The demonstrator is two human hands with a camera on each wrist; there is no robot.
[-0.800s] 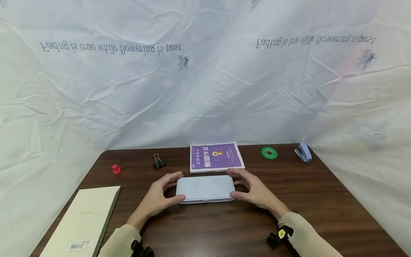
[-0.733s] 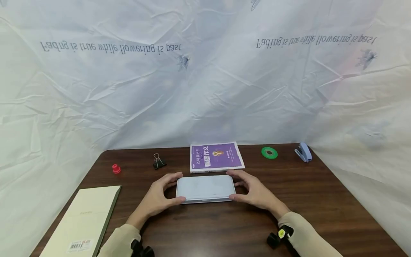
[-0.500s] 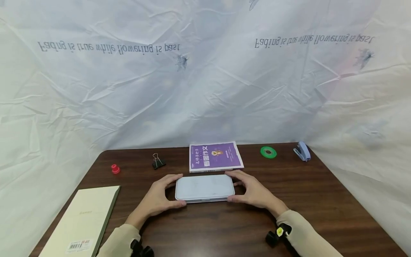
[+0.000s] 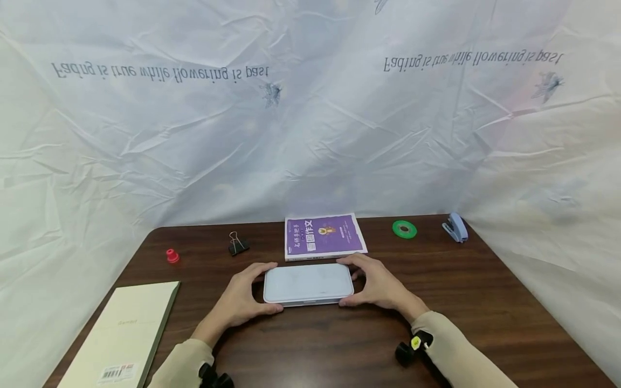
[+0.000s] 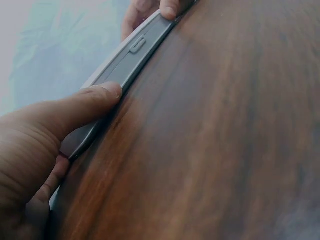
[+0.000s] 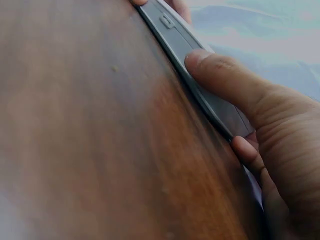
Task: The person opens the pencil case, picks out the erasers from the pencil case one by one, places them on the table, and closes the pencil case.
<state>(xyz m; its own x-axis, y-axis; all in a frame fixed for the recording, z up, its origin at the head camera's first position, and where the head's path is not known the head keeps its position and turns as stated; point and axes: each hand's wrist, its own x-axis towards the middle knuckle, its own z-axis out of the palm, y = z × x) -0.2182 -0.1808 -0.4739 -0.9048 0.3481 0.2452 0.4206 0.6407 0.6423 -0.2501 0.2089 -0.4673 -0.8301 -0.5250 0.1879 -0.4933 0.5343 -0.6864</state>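
A flat, pale blue pencil case (image 4: 308, 283) with rounded corners lies lid down on the table in front of the person, its long side facing them. My left hand (image 4: 241, 296) grips its left end, thumb against the front side and fingers round the far left corner. At the opposite end my right hand (image 4: 378, 284) holds it in the same way. Both wrist views show the case's grey front side (image 5: 142, 45) with a small latch (image 6: 166, 21) between the thumbs. Some fingertips are hidden behind the case.
A purple book (image 4: 325, 236) lies just behind the case. A black binder clip (image 4: 238, 247) and a red knob-like piece (image 4: 172, 256) sit to the left, with a cream notebook (image 4: 121, 328) nearer. A green disc (image 4: 405, 229) and blue stapler (image 4: 455, 227) are at back right.
Both thumbs have slid inward and down onto the front side of the case. The right hand has shifted slightly left. The case stays about where it was, while the view drifts a little.
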